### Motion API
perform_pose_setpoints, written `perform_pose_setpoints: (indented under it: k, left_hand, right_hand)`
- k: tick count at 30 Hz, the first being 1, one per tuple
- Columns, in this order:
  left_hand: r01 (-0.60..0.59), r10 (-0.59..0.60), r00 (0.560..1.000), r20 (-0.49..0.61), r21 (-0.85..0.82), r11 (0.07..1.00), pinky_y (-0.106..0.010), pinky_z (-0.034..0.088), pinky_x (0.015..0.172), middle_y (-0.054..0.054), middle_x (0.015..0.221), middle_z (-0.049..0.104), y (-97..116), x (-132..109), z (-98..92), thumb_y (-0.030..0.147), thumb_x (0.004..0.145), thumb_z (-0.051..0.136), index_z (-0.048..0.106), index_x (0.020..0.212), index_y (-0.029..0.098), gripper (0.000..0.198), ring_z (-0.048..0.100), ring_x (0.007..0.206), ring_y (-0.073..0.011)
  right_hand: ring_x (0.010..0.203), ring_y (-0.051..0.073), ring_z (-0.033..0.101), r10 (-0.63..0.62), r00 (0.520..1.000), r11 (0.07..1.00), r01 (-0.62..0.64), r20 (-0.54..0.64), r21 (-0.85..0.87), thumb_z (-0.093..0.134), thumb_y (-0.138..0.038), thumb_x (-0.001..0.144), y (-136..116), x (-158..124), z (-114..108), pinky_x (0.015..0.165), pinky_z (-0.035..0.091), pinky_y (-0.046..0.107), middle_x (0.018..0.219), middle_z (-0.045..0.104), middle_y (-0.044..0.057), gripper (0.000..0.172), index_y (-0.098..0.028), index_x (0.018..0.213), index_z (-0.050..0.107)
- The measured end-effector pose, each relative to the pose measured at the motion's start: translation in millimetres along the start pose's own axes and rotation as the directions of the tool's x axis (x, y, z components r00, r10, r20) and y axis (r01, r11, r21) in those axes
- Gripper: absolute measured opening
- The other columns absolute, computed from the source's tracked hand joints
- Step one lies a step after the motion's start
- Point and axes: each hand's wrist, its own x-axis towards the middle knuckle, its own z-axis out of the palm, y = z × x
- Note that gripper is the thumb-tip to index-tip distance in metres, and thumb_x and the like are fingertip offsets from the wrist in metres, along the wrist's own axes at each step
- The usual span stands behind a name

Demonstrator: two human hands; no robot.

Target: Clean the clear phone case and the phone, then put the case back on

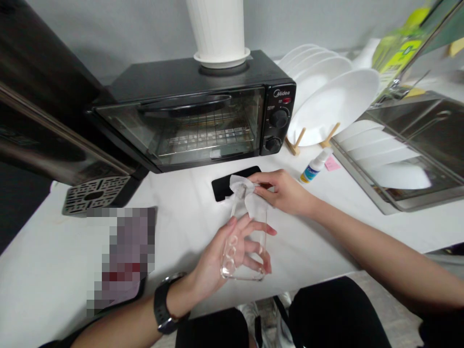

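A clear phone case (229,256) with round camera holes lies across my left hand (213,251), whose fingers curl around its back and far edge. The fingers show through the transparent plastic. At the case's upper end, my right hand (286,192) pinches a thin white wipe (256,205) with scalloped edges. The wipe drapes over the case there. Just behind, a black phone (223,187) lies flat on the counter, partly covered by the wipe and my right hand. To the right of that hand stands a small white spray bottle (312,170) with a blue and yellow label.
A black toaster oven (188,130) stands at the back, carrying a white pot (217,31). White plates (329,108) lean in a wooden rack beside the metal sink (387,205). A pixelated dark object (130,246) lies left on the white counter (174,212), near a drip tray (96,195).
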Motion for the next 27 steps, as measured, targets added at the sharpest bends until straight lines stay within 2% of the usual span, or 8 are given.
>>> perform_pose_setpoints:
  k: [3,5,10,12,14,16,22,27]
  left_hand:
    - [0.059,-0.059,0.997,0.042,0.002,0.998,-0.035,0.053,0.067,-0.014,0.128,0.059,-0.6,-0.5,-0.1,0.058,0.107,0.023,0.057,0.145,0.024,0.062,0.069,0.076,-0.0204]
    - [0.072,-0.072,0.997,0.038,0.008,0.997,-0.035,0.053,0.068,-0.015,0.128,0.059,-1.1,-0.7,0.2,0.059,0.107,0.022,0.052,0.151,0.025,0.064,0.069,0.075,-0.0200]
    - [-0.004,0.004,0.999,-0.036,-0.005,1.000,-0.035,0.053,0.069,-0.015,0.133,0.058,-2.6,0.3,-1.0,0.056,0.107,0.026,0.069,0.120,0.018,0.059,0.069,0.077,-0.0201]
    - [0.021,-0.021,1.000,-0.008,-0.011,1.000,-0.035,0.053,0.069,-0.014,0.130,0.059,-2.8,0.4,-1.9,0.057,0.107,0.025,0.067,0.127,0.019,0.060,0.070,0.076,-0.0203]
    - [0.064,-0.064,0.998,0.017,-0.009,0.998,-0.035,0.052,0.068,-0.014,0.128,0.059,-2.8,0.1,-2.4,0.058,0.107,0.023,0.059,0.143,0.023,0.061,0.070,0.076,-0.0208]
    - [0.089,-0.089,0.996,0.023,-0.003,0.996,-0.035,0.051,0.067,-0.014,0.127,0.060,-3.0,-0.1,-2.4,0.059,0.107,0.023,0.053,0.151,0.025,0.063,0.070,0.076,-0.0213]
    - [-0.025,0.024,0.998,-0.060,-0.015,1.000,-0.035,0.053,0.069,-0.012,0.127,0.060,-4.9,1.3,-2.7,0.057,0.106,0.030,0.069,0.118,0.020,0.054,0.071,0.077,-0.0210]
    - [0.098,-0.096,0.994,0.053,-0.045,0.994,-0.031,0.051,0.063,-0.012,0.124,0.060,-3.8,1.6,-3.1,0.058,0.106,0.025,0.053,0.150,0.023,0.062,0.072,0.075,-0.0218]
  right_hand:
    - [0.054,0.010,0.036,0.046,0.998,0.991,-0.052,-0.052,-0.122,0.064,-0.040,0.097,0.9,0.1,-0.4,0.057,0.027,0.027,0.057,0.047,-0.005,0.038,-0.019,0.067,0.056]
    - [0.053,0.009,0.031,0.053,0.996,0.982,-0.065,-0.072,-0.177,0.064,-0.043,0.097,0.7,-0.1,-0.7,0.056,0.025,0.028,0.053,0.038,-0.007,0.047,-0.020,0.060,0.048]
    - [0.064,0.011,0.046,0.038,0.998,0.999,-0.040,0.049,0.033,0.053,-0.031,0.101,-0.9,0.2,-1.2,0.061,0.034,0.025,0.074,0.060,-0.002,0.021,-0.019,0.091,0.067]
    - [0.060,0.010,0.042,0.057,0.998,0.998,-0.057,0.032,0.004,0.057,-0.034,0.100,0.0,0.2,-1.6,0.059,0.031,0.026,0.067,0.055,-0.004,0.025,-0.019,0.081,0.063]
    - [0.054,0.009,0.033,0.077,0.997,0.991,-0.079,-0.019,-0.106,0.063,-0.040,0.098,1.2,-0.1,-1.6,0.057,0.026,0.028,0.056,0.042,-0.007,0.041,-0.020,0.065,0.051]
    - [0.052,0.009,0.028,0.075,0.996,0.983,-0.081,-0.044,-0.162,0.063,-0.043,0.098,1.7,-0.4,-1.0,0.056,0.023,0.029,0.052,0.036,-0.007,0.049,-0.020,0.060,0.044]
    - [0.060,0.011,0.043,0.028,0.998,0.999,-0.027,0.049,-0.019,0.052,-0.030,0.102,-0.1,0.0,0.6,0.060,0.033,0.026,0.069,0.055,-0.004,0.022,-0.020,0.085,0.062]
    - [0.051,0.010,0.032,0.061,0.998,0.974,-0.064,-0.021,-0.217,0.060,-0.045,0.100,0.4,-0.6,-0.1,0.057,0.025,0.029,0.053,0.037,-0.006,0.049,-0.020,0.061,0.046]
